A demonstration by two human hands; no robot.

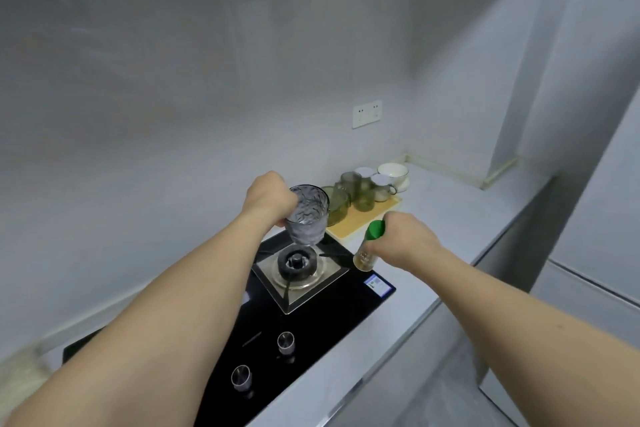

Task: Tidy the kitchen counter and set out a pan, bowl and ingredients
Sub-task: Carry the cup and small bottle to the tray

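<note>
My left hand [268, 199] grips a clear textured glass [308, 215] and holds it in the air above the far burner [297, 262] of the black gas hob [311, 312]. My right hand [405, 239] grips a small glass bottle with a green cap [370, 246], held tilted just above the hob's right edge. Beyond both hands a wooden board [367, 218] carries several green glass cups [356, 191] and white cups [381, 184]. A white bowl [393, 172] stands at the back of that group.
Two silver knobs [285, 342] sit on the hob's front strip. The pale counter [485, 218] runs right to a corner with a wall ledge. A wall socket [367, 113] is above the cups. A range hood edge crosses the top.
</note>
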